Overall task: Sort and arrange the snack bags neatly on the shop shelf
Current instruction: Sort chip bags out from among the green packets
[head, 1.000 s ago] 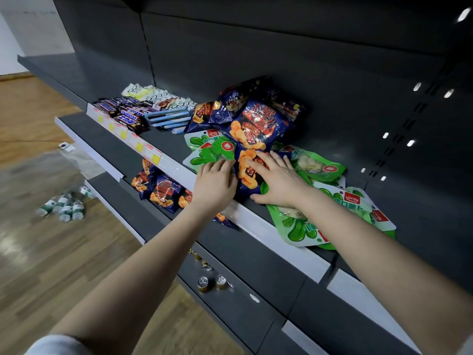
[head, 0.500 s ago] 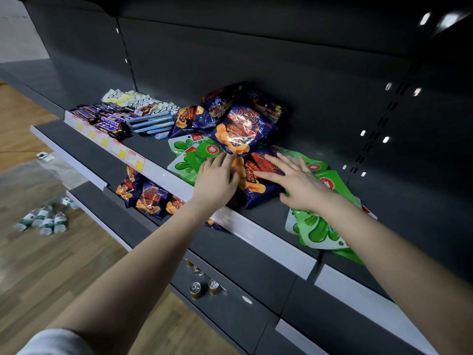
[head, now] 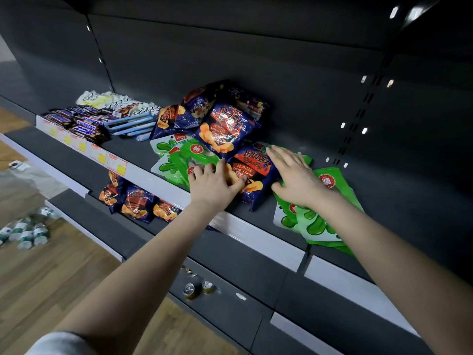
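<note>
Dark shop shelf (head: 128,153): blue snack bags (head: 222,129) heaped, green snack bags (head: 317,226) alongside. Left hand (head: 215,187) flat, fingers spread, pressing both kinds; right hand (head: 294,178) flat on green.

The left hand (head: 213,184) covers a corner of the near blue bag (head: 252,172). The right hand (head: 294,180) and forearm hide much of the green bags (head: 317,224) at four o'clock. The bottles (head: 23,231) at nine o'clock are blurred and cropped, and the price labels (head: 102,156) are too small to read.

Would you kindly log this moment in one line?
left hand: on blue foil barbecue crisp bag | right hand: flat on glossy green plastic pouches | dark shelf: unsorted
</note>
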